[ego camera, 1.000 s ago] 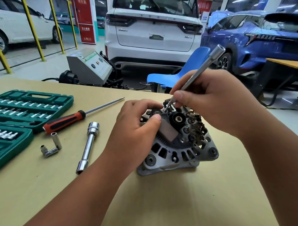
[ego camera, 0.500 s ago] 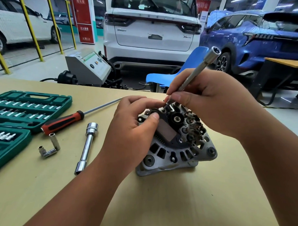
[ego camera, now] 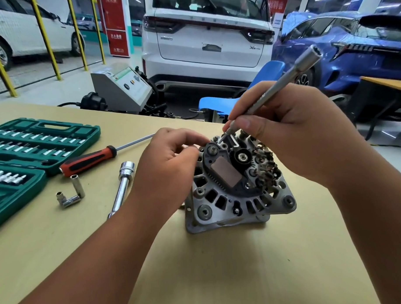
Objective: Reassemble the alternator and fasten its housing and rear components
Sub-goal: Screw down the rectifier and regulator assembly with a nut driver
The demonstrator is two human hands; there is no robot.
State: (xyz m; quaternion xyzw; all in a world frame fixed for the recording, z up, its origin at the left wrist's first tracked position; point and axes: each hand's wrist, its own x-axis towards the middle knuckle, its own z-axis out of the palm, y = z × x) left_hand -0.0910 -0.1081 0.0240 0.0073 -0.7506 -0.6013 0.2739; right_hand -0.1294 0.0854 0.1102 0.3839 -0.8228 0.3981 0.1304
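White car (ego camera: 204, 38) and blue car (ego camera: 350, 51) behind tan table (ego camera: 221, 264).

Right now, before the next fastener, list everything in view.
alternator: one, grey and black, table centre
tube wrench: one, silver, lower end on alternator's top
screwdriver: one, red handle, table left
socket bar: one, chrome, left of alternator
angled socket piece: one, silver, beside tool case
tool case: one, green, table's left
table: one, tan
grey machine: one, floor beyond table
chair: one, blue, beyond table
white cars: two, background
blue car: one, background right
left hand: one, at alternator's left rim, grip unclear
right hand: one, grips tube wrench
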